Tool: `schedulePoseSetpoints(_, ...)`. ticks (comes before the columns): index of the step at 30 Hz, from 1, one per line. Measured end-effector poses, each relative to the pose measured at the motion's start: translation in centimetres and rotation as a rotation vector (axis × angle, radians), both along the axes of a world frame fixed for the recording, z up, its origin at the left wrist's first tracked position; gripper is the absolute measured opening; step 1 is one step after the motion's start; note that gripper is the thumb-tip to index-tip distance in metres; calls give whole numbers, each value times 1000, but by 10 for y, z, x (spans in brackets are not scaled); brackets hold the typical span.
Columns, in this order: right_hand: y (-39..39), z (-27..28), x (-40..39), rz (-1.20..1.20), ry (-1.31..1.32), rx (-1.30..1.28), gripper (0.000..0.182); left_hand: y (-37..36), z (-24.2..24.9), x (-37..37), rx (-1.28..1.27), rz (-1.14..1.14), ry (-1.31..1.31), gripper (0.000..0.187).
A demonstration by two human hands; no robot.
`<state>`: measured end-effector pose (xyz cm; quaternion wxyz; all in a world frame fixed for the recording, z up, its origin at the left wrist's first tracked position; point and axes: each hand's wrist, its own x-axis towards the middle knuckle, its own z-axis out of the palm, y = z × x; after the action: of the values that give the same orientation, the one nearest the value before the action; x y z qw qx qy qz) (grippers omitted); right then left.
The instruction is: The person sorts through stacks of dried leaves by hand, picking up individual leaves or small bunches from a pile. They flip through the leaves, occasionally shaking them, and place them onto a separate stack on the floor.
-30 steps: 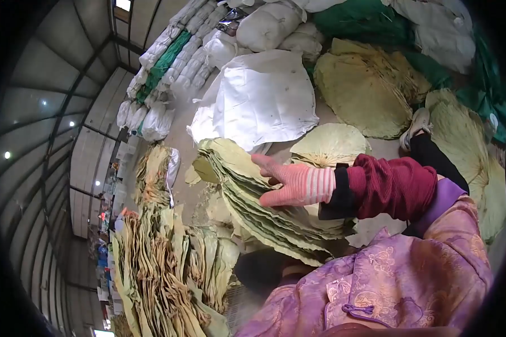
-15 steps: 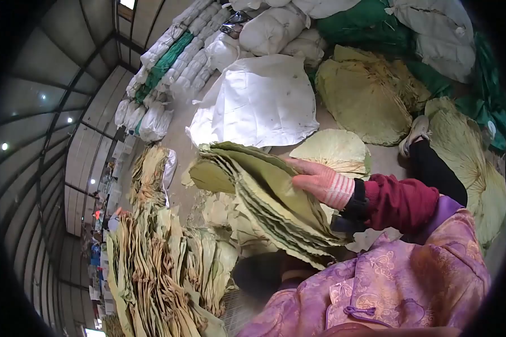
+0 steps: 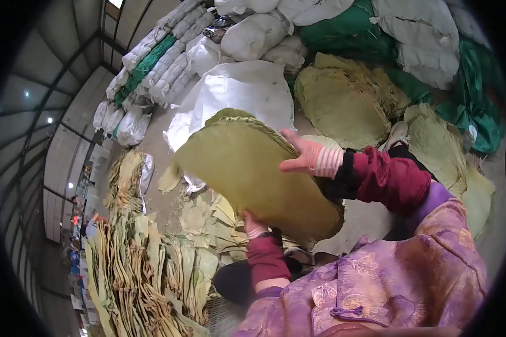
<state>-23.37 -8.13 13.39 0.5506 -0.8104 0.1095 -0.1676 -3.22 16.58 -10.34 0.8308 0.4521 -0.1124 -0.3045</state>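
A thick stack of large, dry green-brown leaves [image 3: 236,168] is held tilted in front of me, its broad top leaf facing me. My right hand [image 3: 315,158], in a pinkish striped cuff, is at the stack's upper right edge; its thumb lies over the top leaf and its other fingers reach past the edge. Below, my left hand [image 3: 253,224] grips the lower edge with its thumb on the face; its other fingers are hidden behind the leaves.
Folded leaves stand packed in a long pile [image 3: 135,275] at lower left. Flat leaf piles [image 3: 343,104] lie ahead and at right [image 3: 441,146]. Behind are a white sack [image 3: 242,92], stuffed white bags [image 3: 256,36] and green sacking [image 3: 348,33]. My shoe [image 3: 396,135] is at right.
The stack has swung from edge-on to showing its broad face. My left hand has come into view at its lower edge. My right hand has spread its thumb and fingers wider.
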Motion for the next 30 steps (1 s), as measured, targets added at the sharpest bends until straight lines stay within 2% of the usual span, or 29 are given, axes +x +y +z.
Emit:
schedulePoseSetpoints(1, 0, -5, -2, -4, 32, 68, 97, 2, -8, 5, 23, -29, -10, 65)
schedulePoseSetpoints(2, -2, -13, -3, -7, 62, 137, 95, -3, -17, 12, -81, -113, 9, 55)
schedulePoseSetpoints(3, -6, -31, 1, -10, -52, 120, 87, -7, -27, 21, -185, -195, 26, 46)
schedulePoseSetpoints(4, -11, -37, -3, 9, -43, 118, 87, -10, -19, 20, -414, -247, 310, 43)
schedulePoseSetpoints(6, -24, -45, -5, 5, -228, 76, 78, -17, 3, 15, -855, -272, 986, 39)
schedulePoseSetpoints(8, -29, -31, -14, 80, -318, 546, 68, -15, 15, 10, -375, -146, 158, 49)
schedulePoseSetpoints(9, -34, -24, -22, 3, -188, 540, 65, -13, 26, 12, -384, -111, 153, 49)
schedulePoseSetpoints(10, -41, -22, -30, -79, -61, 528, 63, -11, 39, 15, -235, -55, 148, 49)
schedulePoseSetpoints(11, -53, -40, -28, -76, -87, 579, 61, -11, 56, 17, -88, -4, 145, 50)
schedulePoseSetpoints(12, -66, -63, -22, -79, -117, 629, 59, -12, 81, 12, -97, 15, 137, 50)
schedulePoseSetpoints(13, -73, -80, -20, -108, -144, 530, 61, -14, 115, -1, -271, 25, 77, 48)
schedulePoseSetpoints(14, -83, -102, -17, -228, -77, 485, 65, -19, 150, -12, -310, 22, -26, 44)
schedulePoseSetpoints(15, -80, -111, -17, -323, -50, 307, 66, -24, 186, -24, -352, 22, -126, 42)
schedulePoseSetpoints(16, -74, -118, -23, -420, -23, 128, 67, -25, 204, -36, -361, 22, -132, 42)
schedulePoseSetpoints(17, -66, -121, -28, -320, 2, 17, 65, -26, 219, -47, -250, 97, -206, 40)
schedulePoseSetpoints(18, -55, -120, -31, -223, 30, -91, 63, -25, 229, -55, 102, 171, -781, 43)
schedulePoseSetpoints(19, -32, -104, -34, -98, -12, -37, 62, -24, 239, -62, 445, 411, -1296, 45)
schedulePoseSetpoints(20, -5, -75, -44, -93, -2, -169, 62, -22, 249, -67, 440, 400, -1299, 45)
schedulePoseSetpoints(22, 31, -38, -54, -115, -293, -551, 54, -22, 263, -73, 582, 517, -1844, 49)
schedulePoseSetpoints(23, 44, -20, -59, -206, -457, -800, 54, -22, 262, -72, 580, 499, -1893, 51)
schedulePoseSetpoints(24, 52, -6, -63, -208, -497, -876, 60, -24, 264, -73, 569, 481, -1892, 51)
schedulePoseSetpoints(26, 60, 13, -57, -240, -634, -967, 58, -29, 270, -79, 639, 315, -1909, 51)
schedulePoseSetpoints(28, 58, 20, -47, -177, -624, -979, 54, -34, 270, -87, 654, 236, -1878, 50)
schedulePoseSetpoints(30, 57, 15, -39, -176, -624, -1037, 43, -39, 266, -91, 778, 112, -1703, 50)
